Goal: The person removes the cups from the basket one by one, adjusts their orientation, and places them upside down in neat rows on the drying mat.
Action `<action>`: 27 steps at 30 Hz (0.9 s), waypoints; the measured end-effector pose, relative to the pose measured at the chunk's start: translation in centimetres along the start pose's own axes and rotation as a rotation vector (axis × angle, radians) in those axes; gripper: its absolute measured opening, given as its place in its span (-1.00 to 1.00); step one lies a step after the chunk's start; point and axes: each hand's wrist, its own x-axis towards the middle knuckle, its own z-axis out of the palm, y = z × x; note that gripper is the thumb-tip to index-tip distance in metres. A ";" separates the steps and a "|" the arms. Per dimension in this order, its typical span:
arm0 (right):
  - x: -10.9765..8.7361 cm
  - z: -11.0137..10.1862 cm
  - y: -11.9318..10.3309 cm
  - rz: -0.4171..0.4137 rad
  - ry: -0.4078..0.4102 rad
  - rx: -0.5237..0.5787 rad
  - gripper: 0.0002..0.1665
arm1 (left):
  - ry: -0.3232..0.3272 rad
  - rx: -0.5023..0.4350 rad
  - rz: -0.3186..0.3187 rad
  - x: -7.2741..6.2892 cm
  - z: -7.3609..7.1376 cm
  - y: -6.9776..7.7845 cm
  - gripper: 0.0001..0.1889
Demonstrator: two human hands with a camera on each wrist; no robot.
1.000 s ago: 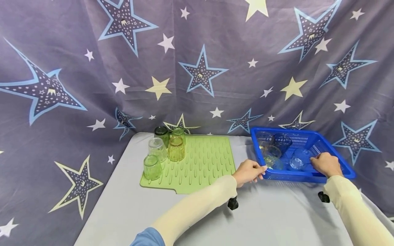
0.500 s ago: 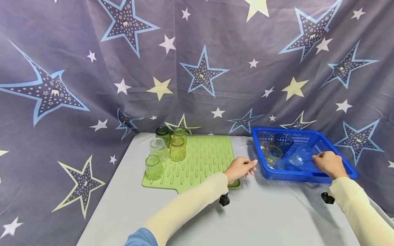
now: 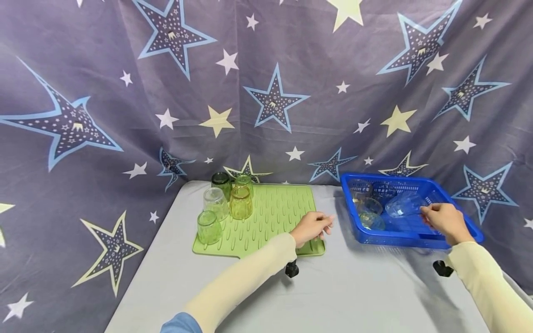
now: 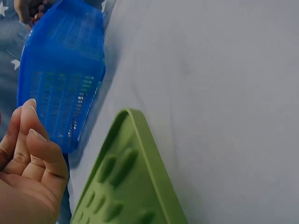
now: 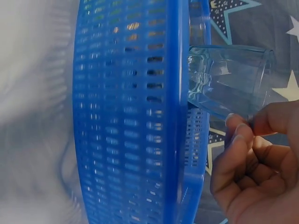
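Note:
My right hand pinches the rim of a clear, bluish drinking glass between thumb and fingertips. That glass is tilted on its side, partly raised above the rim of the blue plastic basket, as the right wrist view shows. Over the right edge of the green drying mat hovers my left hand, its fingers loosely bent and holding nothing. In the left wrist view its fingertips appear in front of the basket's side, apart from the mat.
Several glasses stand upside down on the mat's left part, among them a yellow glass and a light green glass. More glasses, including a yellowish glass, lie in the basket's left side. A star-patterned curtain hangs behind the table.
My left hand has let go of the basket's front left corner and moved left to the mat. The glass in my right hand has been lifted and tipped further onto its side.

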 end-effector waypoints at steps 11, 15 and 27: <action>-0.6 0.8 -1.9 -0.006 -0.072 0.158 -0.41 | -0.008 -0.012 0.001 -0.5 -2.9 -0.3 -0.64; -0.7 1.4 -2.7 -0.028 -0.118 0.204 -0.40 | -0.029 -0.007 0.012 -0.6 -3.9 -0.5 -0.61; -1.9 4.2 -5.9 -0.114 -0.225 0.355 -0.48 | -0.096 -0.056 0.005 -1.1 -5.5 -0.3 -0.36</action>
